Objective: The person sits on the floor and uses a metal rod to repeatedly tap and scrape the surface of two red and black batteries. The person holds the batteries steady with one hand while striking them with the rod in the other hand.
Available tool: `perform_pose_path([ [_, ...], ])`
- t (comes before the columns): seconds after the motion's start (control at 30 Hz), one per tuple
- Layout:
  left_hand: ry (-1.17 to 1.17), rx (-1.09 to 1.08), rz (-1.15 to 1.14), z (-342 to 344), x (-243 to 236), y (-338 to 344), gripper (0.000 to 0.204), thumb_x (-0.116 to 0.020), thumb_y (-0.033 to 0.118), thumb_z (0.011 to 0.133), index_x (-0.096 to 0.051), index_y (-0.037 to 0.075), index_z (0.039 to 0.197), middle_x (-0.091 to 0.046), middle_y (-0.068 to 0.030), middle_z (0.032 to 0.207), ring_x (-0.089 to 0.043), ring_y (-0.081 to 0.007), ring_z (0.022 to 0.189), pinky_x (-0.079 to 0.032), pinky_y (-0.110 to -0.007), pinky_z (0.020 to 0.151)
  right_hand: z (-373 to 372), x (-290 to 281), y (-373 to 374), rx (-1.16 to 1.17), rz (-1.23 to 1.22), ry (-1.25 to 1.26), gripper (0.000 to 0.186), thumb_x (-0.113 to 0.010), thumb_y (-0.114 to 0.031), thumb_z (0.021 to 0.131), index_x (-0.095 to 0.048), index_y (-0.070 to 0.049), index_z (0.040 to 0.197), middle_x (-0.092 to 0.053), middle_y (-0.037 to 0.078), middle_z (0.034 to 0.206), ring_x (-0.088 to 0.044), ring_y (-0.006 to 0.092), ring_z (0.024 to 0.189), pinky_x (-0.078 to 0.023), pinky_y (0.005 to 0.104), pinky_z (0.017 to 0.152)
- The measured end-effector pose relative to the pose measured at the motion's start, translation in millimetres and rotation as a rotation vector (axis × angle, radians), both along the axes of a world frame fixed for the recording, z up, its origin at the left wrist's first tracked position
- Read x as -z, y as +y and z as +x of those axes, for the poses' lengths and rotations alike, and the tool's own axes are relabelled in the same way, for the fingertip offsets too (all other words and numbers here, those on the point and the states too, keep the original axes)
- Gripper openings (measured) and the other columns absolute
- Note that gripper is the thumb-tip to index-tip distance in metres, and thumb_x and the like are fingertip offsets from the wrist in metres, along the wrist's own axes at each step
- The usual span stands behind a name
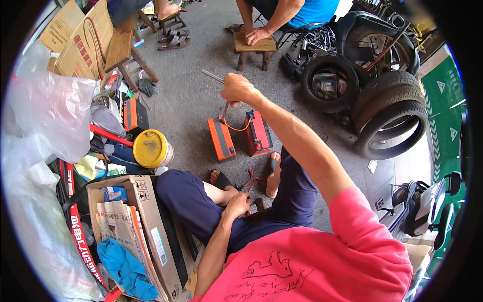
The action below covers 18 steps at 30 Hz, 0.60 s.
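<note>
My right hand (pixel 239 90) is closed around the handle of a metal T-handle wrench (pixel 212 76). The wrench's shaft points down to a terminal on top of an orange and black battery (pixel 222 141) on the floor. Beside it stands a red and black battery (pixel 259 134), and an orange wire (pixel 234 129) runs between the two. Low over my lap, my left hand (pixel 238 205) has its fingers curled around a thin red cable (pixel 251 182), whose far end hangs between my feet. What else lies inside that hand is hidden.
On the left are a yellow-lidded bucket (pixel 150 149), a cardboard box (pixel 156 226) of newspapers, another orange battery (pixel 132 115) and a wooden bench (pixel 118 53). Tyres (pixel 395 126) are piled at right. Ahead, another person's hands (pixel 257 35) rest on a small stool (pixel 254 45).
</note>
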State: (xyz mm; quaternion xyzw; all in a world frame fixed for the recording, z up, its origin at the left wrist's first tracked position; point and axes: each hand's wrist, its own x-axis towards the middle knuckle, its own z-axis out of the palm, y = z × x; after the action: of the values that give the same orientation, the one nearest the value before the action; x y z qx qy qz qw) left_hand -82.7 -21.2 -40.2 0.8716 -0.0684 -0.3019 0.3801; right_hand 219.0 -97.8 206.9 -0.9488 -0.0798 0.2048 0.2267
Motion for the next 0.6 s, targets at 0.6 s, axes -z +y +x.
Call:
perform_pose_path([
  [0.6,-1.018,-0.385,0.324,249,-203,88,0.067,-0.057,-0.009,0.074,-0.040,0.005,0.137,-0.036,-0.0205,0.144,-0.040,-0.0396,0.127,-0.039,-0.045,0.102,11,34,41,0.023,0.063,-0.510,0.027,-0.064,-0.003,0.070,-0.054,0.005,0.094,-0.068,0.024,0.080,-0.069,0.0368,0.078,-0.055,0.0428,0.067],
])
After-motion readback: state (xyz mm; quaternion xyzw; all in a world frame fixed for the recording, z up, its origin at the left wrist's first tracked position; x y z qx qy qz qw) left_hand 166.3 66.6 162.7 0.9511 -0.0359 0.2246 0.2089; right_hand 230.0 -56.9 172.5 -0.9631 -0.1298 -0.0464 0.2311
